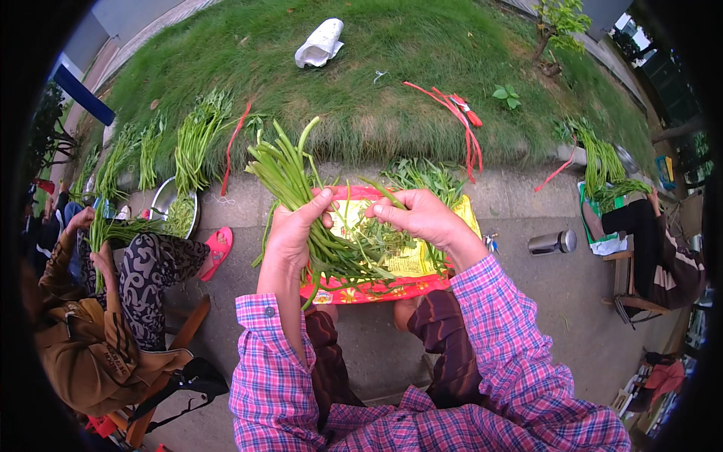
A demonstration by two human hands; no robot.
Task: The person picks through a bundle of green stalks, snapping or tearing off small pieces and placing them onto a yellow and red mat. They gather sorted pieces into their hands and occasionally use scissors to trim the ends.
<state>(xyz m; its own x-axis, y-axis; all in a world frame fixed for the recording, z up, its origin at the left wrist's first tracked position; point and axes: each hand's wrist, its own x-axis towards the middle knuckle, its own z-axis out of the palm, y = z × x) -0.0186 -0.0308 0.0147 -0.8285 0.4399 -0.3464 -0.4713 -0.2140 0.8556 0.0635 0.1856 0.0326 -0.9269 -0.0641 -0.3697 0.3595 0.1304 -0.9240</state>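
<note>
My left hand [296, 230] is wrapped round a thick bunch of water spinach [280, 172], its cut stems pointing up and away and its leafy ends hanging down to the right. In my right hand [422, 217], thumb and fingers pinch a single water spinach stem [385, 193], whose tip points left toward the bunch. Both hands are above a red and yellow printed sack [369, 291] spread over my lap. Loose leaves and thin stems lie on the sack, partly hidden by the bunch. More leafy water spinach [424, 176] lies at its far side.
Several water spinach bundles [197, 143] lie along the grass edge at left, near a metal basin [191, 218]. Seated people [124, 309] flank me, the left one handling stems. A steel flask [552, 242] lies at right. Red ties [461, 124] and a white bag [320, 43] lie on the grass.
</note>
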